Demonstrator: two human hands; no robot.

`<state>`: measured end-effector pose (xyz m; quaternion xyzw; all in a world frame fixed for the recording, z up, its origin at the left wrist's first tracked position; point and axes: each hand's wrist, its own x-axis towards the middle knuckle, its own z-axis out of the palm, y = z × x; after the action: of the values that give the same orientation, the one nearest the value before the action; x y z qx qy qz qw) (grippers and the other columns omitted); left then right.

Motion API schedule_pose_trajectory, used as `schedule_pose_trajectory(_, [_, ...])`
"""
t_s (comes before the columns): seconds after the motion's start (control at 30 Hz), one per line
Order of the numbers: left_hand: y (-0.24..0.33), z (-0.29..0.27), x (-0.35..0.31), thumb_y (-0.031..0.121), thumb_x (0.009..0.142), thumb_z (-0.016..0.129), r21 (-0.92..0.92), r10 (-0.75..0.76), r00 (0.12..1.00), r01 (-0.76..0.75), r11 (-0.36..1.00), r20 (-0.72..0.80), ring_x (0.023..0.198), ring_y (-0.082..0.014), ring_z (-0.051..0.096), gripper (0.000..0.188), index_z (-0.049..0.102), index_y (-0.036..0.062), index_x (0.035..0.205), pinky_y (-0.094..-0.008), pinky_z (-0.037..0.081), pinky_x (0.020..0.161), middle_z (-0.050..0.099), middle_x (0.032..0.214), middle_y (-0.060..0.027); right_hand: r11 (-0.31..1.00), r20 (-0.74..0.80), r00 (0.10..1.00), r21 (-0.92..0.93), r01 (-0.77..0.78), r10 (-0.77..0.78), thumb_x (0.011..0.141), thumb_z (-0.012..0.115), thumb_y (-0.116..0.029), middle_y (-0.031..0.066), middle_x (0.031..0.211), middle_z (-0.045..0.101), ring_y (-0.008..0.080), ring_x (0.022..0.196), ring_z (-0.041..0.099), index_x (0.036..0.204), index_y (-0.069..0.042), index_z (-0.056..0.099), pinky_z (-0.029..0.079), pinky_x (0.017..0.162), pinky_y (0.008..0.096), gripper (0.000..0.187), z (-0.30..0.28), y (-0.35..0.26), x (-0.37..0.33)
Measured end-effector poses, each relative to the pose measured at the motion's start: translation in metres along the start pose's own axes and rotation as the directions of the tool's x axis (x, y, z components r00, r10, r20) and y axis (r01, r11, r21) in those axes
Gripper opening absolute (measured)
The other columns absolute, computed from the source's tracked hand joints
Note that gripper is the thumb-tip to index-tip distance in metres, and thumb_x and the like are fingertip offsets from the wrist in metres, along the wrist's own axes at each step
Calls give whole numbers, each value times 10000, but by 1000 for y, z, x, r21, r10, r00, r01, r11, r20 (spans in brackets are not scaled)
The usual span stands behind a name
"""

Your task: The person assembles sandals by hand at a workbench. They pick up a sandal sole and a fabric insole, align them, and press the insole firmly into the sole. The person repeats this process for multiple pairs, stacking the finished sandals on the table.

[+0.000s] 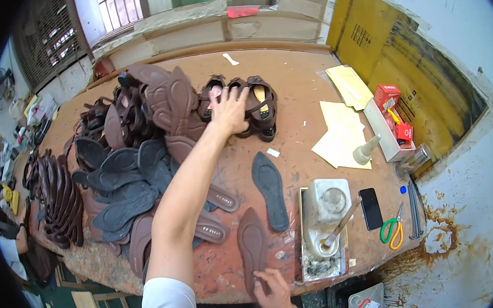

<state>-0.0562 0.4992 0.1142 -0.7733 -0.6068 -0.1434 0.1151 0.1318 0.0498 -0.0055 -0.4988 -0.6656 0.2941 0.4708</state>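
My left hand [231, 112] reaches far across the table, fingers spread over a row of dark brown strappy sandals [262, 103]. Its fingertips rest on the sandals' tops, and the palm side is hidden. Close to the front edge, a brown insole [252, 235] lies lengthwise. My right hand [274, 293] has its thumb and bent fingers on the heel end of that insole. A black insole [269, 190] lies just beyond it, to the right. Left of my forearm spreads a heap of black insoles [124, 214] and brown insoles [170, 105].
A glue pot [323, 242] with a brush [346, 218] stands right of the insoles. Farther right are a phone [371, 208], scissors [392, 232], yellow paper sheets [339, 137] and a white box [384, 127] of small red cartons. More brown pieces [59, 197] are stacked at the left edge.
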Motion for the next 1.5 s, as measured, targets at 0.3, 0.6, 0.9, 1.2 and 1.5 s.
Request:
schedule_pose_trajectory(0.3, [-1,25,59,260,786,868,-91,69,870,-28,995,488,1394,-426,542,819,492,324,1511,-751,458,1053,547,1397,-186,1000,-62,998,-25,-2,0,877,784,-14,193,1108,711,380,924,735,1166,-60,797,619,780,413,293,3,4,-8])
schedule_pose_trajectory(0.6, [9,27,60,207,817,753,45,-39,788,14,999,614,1455,-427,508,608,714,380,1399,-716,399,1178,507,1543,-170,991,-23,994,-80,109,-111,906,776,-42,186,1079,702,357,789,710,1155,-61,805,586,644,405,252,8,-8,-2])
schedule_pose_trajectory(0.9, [-5,-57,18,251,653,894,-414,478,878,-437,798,-6,699,-307,734,302,821,56,871,-429,590,668,763,775,-171,994,156,988,106,1,-18,879,658,36,199,1191,655,336,1060,713,1329,-46,750,597,887,397,467,-12,2,-5])
schedule_pose_trajectory(1.2, [35,-126,-308,132,647,816,-298,341,934,-296,907,109,1472,-466,367,196,848,123,840,-756,258,1204,512,1483,-191,854,430,866,520,-5,-256,811,709,159,134,1115,681,344,1128,663,1248,11,792,536,1004,435,469,-100,-74,-10])
schedule_pose_trajectory(1.5, [95,-73,-421,93,732,909,-708,-378,925,294,642,41,1385,-504,521,1015,401,43,1610,-533,519,1110,450,1522,-257,795,-43,973,585,-159,226,1031,712,-319,136,957,668,227,761,639,1096,23,633,547,653,322,357,-120,-79,44])
